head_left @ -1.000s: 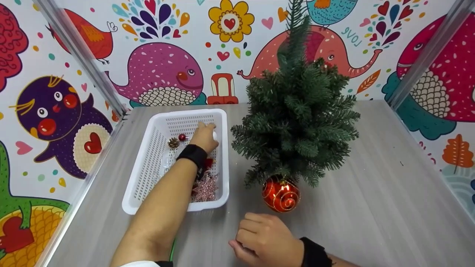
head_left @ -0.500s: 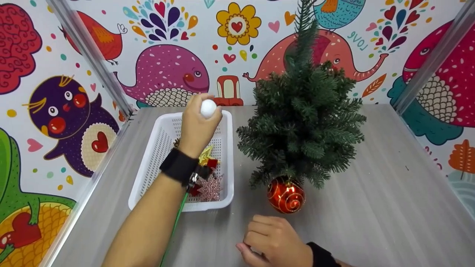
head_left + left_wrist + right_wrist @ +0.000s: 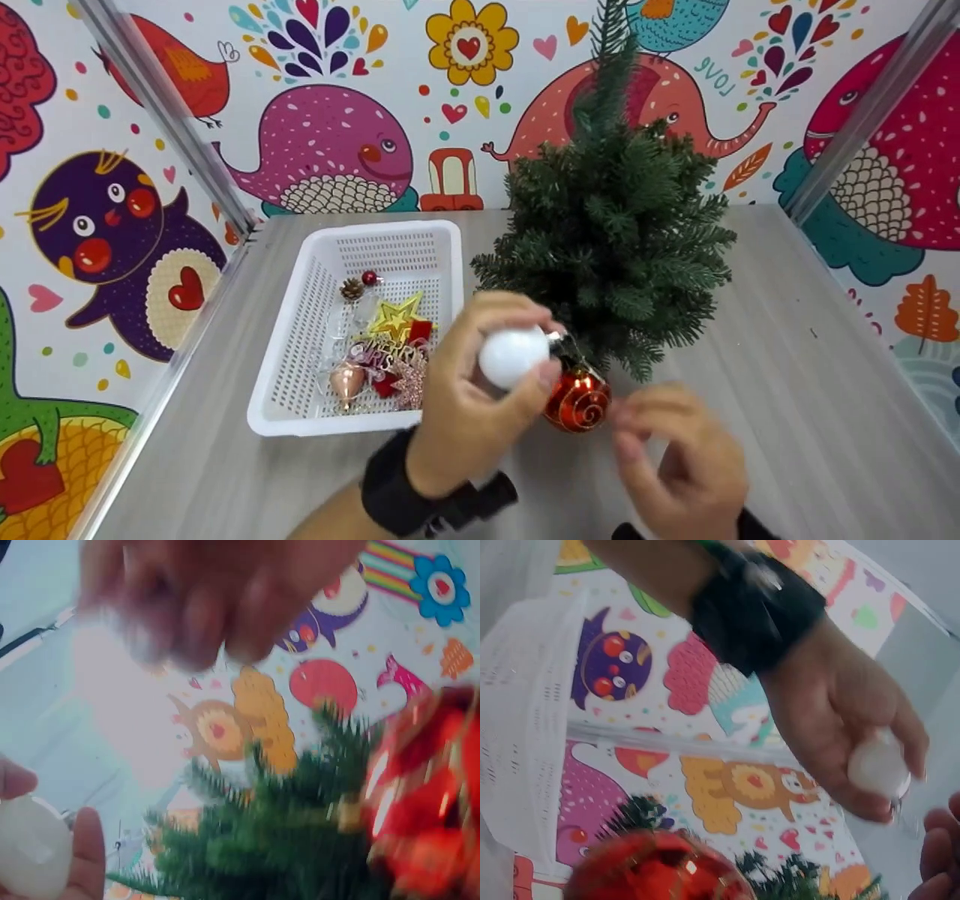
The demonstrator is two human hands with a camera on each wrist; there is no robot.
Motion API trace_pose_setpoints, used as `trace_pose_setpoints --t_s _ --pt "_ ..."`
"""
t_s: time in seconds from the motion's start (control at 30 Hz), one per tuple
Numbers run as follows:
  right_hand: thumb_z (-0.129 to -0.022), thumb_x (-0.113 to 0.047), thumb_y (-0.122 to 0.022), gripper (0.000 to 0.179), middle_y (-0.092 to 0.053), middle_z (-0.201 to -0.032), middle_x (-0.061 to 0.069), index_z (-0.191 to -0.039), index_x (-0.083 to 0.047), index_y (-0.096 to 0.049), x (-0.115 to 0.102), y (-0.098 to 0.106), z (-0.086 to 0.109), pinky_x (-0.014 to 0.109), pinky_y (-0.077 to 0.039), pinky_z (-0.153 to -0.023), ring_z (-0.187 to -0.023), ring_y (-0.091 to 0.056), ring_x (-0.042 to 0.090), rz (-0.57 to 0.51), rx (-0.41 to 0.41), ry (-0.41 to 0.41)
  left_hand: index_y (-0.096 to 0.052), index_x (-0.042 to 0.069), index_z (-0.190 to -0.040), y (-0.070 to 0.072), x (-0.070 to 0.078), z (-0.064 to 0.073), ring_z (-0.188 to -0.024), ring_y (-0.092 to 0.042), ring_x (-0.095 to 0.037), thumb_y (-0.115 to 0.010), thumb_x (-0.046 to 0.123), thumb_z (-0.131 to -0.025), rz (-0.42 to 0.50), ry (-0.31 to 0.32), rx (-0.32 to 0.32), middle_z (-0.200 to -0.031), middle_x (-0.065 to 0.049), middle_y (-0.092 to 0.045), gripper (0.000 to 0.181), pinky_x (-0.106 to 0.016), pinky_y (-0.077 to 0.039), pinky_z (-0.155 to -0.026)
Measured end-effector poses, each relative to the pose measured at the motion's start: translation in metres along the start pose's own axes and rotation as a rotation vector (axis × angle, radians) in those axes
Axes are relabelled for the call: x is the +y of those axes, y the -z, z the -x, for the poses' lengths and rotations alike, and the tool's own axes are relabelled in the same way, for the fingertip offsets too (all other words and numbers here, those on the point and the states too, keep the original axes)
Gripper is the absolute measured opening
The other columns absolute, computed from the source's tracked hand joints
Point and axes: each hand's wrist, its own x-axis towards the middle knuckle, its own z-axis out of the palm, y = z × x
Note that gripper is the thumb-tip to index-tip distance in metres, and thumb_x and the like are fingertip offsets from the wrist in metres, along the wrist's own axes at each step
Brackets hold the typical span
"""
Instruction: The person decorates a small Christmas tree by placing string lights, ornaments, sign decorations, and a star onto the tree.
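Note:
My left hand (image 3: 465, 409) grips a white Christmas ball (image 3: 515, 358) between thumb and fingers, in front of the tree. A silver cap and a thin clear loop stick out from the ball on its right side. My right hand (image 3: 690, 457) is just to the right, thumb and fingers loosely bent with nothing between them. In the right wrist view its fingertips (image 3: 939, 847) come close to the loop. A large red Christmas ball (image 3: 576, 409) with gold swirls hangs low on the small green Christmas tree (image 3: 615, 232), between and behind the two hands.
At the left stands a white perforated basket (image 3: 274, 360). Inside lie a gold star (image 3: 397, 319), a pinecone (image 3: 351, 289), a small red ball (image 3: 370, 277), a pink drop-shaped ornament (image 3: 347, 381) and a pink glitter star (image 3: 411, 381). Patterned walls enclose the table.
My left hand has lifted the white ball out of the basket and brought it right and nearer, before the tree. My right hand has moved right and its fingers have loosened.

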Motion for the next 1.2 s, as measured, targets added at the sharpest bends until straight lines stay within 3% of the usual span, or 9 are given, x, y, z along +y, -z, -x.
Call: trace_pose_setpoints --t_s 0.07,0.2,0.33,0.43,0.6,0.73,0.9,1.03,1.2 --pt "-0.091 0.003 -0.071 0.022 -0.070 -0.104 0.022 -0.101 0.020 -0.062 -0.001 0.005 0.000 0.020 -0.054 -0.081 -0.093 -0.065 0.021 -0.027 0.070 -0.119 -0.057 -0.010 -0.111 -0.007 -0.001 0.009 -0.103 -0.069 -0.024 -0.067 -0.011 -0.079 0.024 -0.056 0.007 -0.109 -0.029 -0.061 0.033 -0.038 -0.064 -0.067" --pt "-0.095 0.008 -0.064 0.035 -0.067 -0.126 0.020 -0.125 0.023 -0.055 -0.004 0.018 0.004 0.021 -0.056 -0.089 -0.109 -0.068 0.020 -0.070 -0.019 -0.405 -0.056 -0.010 -0.112 -0.014 -0.005 0.021 -0.102 -0.068 -0.028 -0.072 -0.007 -0.078 -0.030 -0.152 -0.017 -0.110 -0.027 -0.060 0.037 -0.037 -0.064 -0.072" --pt "-0.094 0.017 -0.058 0.038 -0.069 -0.128 0.017 -0.132 0.019 -0.054 -0.010 0.025 0.006 0.024 -0.059 -0.088 -0.110 -0.071 0.020 -0.116 -0.094 -0.629 -0.058 -0.007 -0.113 -0.018 -0.007 0.028 -0.102 -0.067 -0.030 -0.076 -0.002 -0.078 -0.120 -0.215 -0.054 -0.110 -0.023 -0.062 0.039 -0.036 -0.063 -0.079" --pt "-0.091 0.022 -0.059 0.038 -0.070 -0.121 0.014 -0.128 0.016 -0.058 -0.015 0.028 0.004 0.024 -0.060 -0.084 -0.103 -0.072 0.018 -0.118 -0.108 -0.729 -0.060 -0.005 -0.112 -0.019 -0.006 0.030 -0.103 -0.067 -0.029 -0.079 0.000 -0.078 -0.177 -0.255 -0.074 -0.109 -0.022 -0.064 0.039 -0.036 -0.063 -0.084" --pt "-0.086 0.026 -0.063 0.040 -0.072 -0.113 0.009 -0.123 0.013 -0.061 -0.017 0.031 0.003 0.022 -0.060 -0.082 -0.099 -0.072 0.015 -0.134 -0.109 -0.783 -0.061 -0.004 -0.112 -0.020 -0.004 0.029 -0.103 -0.067 -0.027 -0.080 0.001 -0.079 -0.233 -0.275 -0.103 -0.109 -0.021 -0.066 0.039 -0.034 -0.062 -0.086" --pt "-0.086 0.029 -0.059 0.039 -0.073 -0.111 0.011 -0.123 0.015 -0.060 -0.015 0.035 0.005 0.023 -0.061 -0.080 -0.098 -0.072 0.016 -0.221 -0.040 -0.738 -0.061 -0.004 -0.113 -0.019 -0.004 0.030 -0.103 -0.068 -0.027 -0.080 0.001 -0.080 -0.257 -0.268 -0.111 -0.110 -0.020 -0.066 0.039 -0.030 -0.061 -0.086" --pt "-0.090 0.031 -0.047 0.034 -0.070 -0.111 0.020 -0.120 0.018 -0.056 -0.007 0.047 0.004 0.028 -0.058 -0.088 -0.103 -0.069 0.025 -0.556 0.088 -0.654 -0.061 -0.004 -0.112 -0.018 -0.004 0.031 -0.102 -0.067 -0.027 -0.081 0.003 -0.081 -0.257 -0.261 -0.110 -0.110 -0.021 -0.066 0.038 -0.027 -0.061 -0.083" --pt "-0.094 0.024 -0.035 0.036 -0.067 -0.109 0.018 -0.122 0.012 -0.054 -0.002 0.058 0.002 0.033 -0.056 -0.093 -0.103 -0.064 0.028 -0.896 0.102 -0.740 -0.061 -0.003 -0.113 -0.019 -0.005 0.032 -0.104 -0.068 -0.027 -0.081 0.003 -0.081 -0.242 -0.240 -0.148 -0.111 -0.021 -0.065 0.038 -0.024 -0.061 -0.083" --pt "-0.098 0.017 -0.029 0.039 -0.065 -0.110 0.013 -0.125 0.005 -0.054 -0.002 0.065 0.001 0.031 -0.054 -0.090 -0.103 -0.063 0.026 -0.974 0.078 -0.851 -0.059 0.000 -0.114 -0.022 -0.008 0.035 -0.105 -0.068 -0.024 -0.082 -0.001 -0.080 -0.234 -0.170 -0.222 -0.114 -0.018 -0.064 0.041 -0.020 -0.060 -0.084"
